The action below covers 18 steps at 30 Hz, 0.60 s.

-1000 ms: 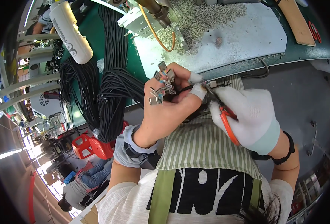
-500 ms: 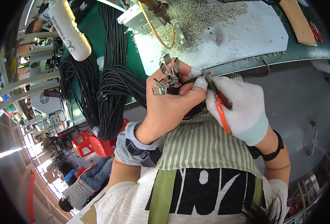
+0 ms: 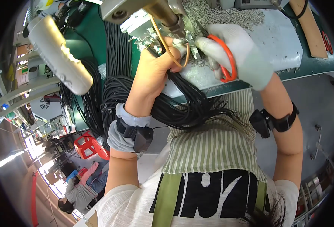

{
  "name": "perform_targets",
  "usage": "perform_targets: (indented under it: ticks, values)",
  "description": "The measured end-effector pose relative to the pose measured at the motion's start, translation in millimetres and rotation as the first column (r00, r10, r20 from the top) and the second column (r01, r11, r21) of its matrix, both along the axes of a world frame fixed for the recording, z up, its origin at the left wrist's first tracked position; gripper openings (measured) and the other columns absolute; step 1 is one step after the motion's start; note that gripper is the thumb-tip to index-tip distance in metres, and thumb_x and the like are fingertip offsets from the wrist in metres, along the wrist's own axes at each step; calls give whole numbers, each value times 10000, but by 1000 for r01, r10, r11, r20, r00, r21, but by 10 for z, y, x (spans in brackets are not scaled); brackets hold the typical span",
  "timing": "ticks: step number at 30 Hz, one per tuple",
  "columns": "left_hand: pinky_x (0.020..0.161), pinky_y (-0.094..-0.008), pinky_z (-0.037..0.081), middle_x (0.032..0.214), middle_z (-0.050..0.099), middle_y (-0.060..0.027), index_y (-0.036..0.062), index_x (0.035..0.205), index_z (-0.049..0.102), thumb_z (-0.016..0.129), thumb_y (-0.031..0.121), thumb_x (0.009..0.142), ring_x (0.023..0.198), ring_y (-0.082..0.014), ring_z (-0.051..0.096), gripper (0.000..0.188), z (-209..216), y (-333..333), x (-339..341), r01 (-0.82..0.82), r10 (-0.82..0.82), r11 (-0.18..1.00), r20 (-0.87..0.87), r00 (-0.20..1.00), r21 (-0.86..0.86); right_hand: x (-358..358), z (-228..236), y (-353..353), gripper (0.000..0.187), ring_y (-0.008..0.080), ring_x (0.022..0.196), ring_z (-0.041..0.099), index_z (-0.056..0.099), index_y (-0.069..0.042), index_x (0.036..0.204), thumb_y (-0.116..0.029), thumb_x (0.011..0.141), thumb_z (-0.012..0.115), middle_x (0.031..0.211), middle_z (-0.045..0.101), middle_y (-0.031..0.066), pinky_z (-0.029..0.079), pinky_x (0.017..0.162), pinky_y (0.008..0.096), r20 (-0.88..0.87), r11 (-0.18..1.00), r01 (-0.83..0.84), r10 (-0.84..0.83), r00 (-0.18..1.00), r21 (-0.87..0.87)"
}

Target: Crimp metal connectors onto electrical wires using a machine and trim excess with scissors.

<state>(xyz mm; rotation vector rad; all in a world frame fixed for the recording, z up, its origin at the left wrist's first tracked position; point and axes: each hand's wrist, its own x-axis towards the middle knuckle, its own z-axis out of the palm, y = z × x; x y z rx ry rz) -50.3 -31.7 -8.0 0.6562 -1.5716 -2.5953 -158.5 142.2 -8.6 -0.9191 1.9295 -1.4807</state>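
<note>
The left hand point(image 3: 153, 70) curls around smooth, slender black cables point(image 3: 191, 104), which droop past the table point(image 3: 314, 67) edge over a striped cloth apron point(image 3: 212, 151), while the white-gloved right hand point(image 3: 249, 55) wraps looped, red-handled scissors point(image 3: 232, 60), both beside a blocky metal fixture point(image 3: 190, 41), where what they pinch cannot be told.

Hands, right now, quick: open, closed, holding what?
Left hand: closed around a bundle of slim black cables.
Right hand, white-gloved: closed on red-handled metal cutters.

One head-worn fisheye camera looks down on the hands point(image 3: 154, 70) from above.
</note>
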Motion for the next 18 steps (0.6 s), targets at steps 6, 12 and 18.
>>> perform_targets:
  ticks: [6,12,18]
  values:
    - [513,-247,403,691,555,0,-3,802,594,666,52,738,570,-62,479,112,107,-40,-133,118,-53,839,136,989,-531,-125,17,-129,265,104,406,507,532,-12,729,-227,881,560,512,505,35,391,393,239,289,999,-47,44,956,3]
    - [550,-229,426,732,599,3,-10,797,626,657,54,727,618,-47,506,100,154,17,-103,155,-97,735,124,988,-660,-151,-5,-145,272,108,408,516,534,-4,709,-218,873,571,500,505,38,398,391,248,230,997,-73,76,970,-22]
    - [628,-231,456,765,606,-10,-19,888,642,661,80,758,688,-63,525,164,78,49,-42,62,-43,794,47,998,-605,-231,-165,-151,263,112,397,518,556,9,736,-212,876,581,494,507,38,399,384,247,-237,956,-242,199,951,-167]
